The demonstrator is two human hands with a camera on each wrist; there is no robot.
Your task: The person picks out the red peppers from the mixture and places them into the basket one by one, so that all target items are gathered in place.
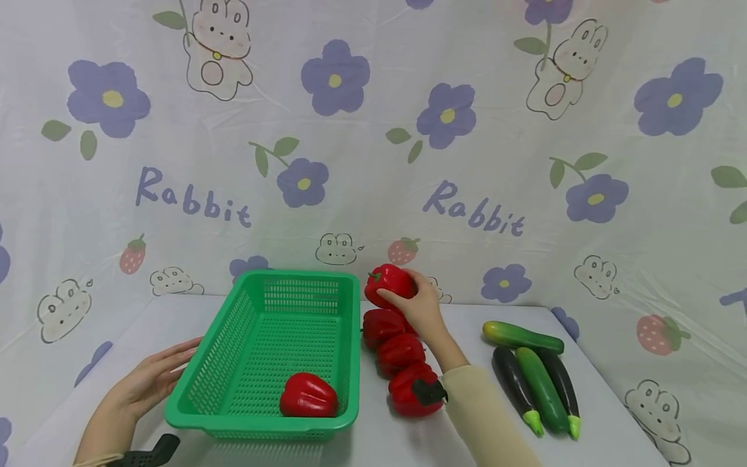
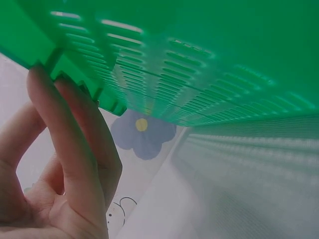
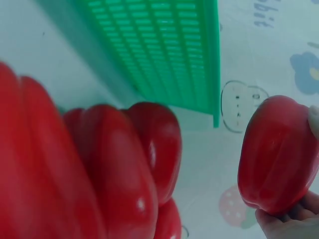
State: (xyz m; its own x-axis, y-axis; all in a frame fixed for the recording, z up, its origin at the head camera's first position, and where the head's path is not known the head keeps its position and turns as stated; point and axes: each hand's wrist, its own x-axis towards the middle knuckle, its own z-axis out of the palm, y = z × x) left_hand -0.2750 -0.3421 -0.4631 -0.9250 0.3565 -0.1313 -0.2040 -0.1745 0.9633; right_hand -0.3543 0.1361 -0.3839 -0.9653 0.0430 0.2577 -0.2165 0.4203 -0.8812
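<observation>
My right hand (image 1: 421,306) grips a red pepper (image 1: 388,285), thumb on the near side, fingers wrapped round the far side. The pepper is just right of the green basket (image 1: 262,425), by its far right corner, outside the rim. The right wrist view shows a gap between it and the other peppers, so it looks lifted. Left hand (image 1: 153,379): holding nothing, fingers loosely extended, fingertips at the underside of the basket's left rim, not wrapped round it. Steadying, I'd say.

Progress: one pepper in the basket (image 1: 309,397), near the front right corner; rest of the basket floor bare. One in my right grip, not yet in. Left out: a row of peppers (image 1: 401,353) on the worktop (image 1: 467,331), along the basket's right side. I count four, one partly hidden behind my hand and its neighbour. If filling the basket with peppers is the job, I'd call it early: one in, one picked up, row left to go.

Off to the right, well apart from the basket: two eggplants (image 1: 516,386) and two green vegetables, cucumbers (image 1: 541,389) by the look of them, bunched together. Untouched by either hand. Can't tell whether they count as part of this work.
</observation>
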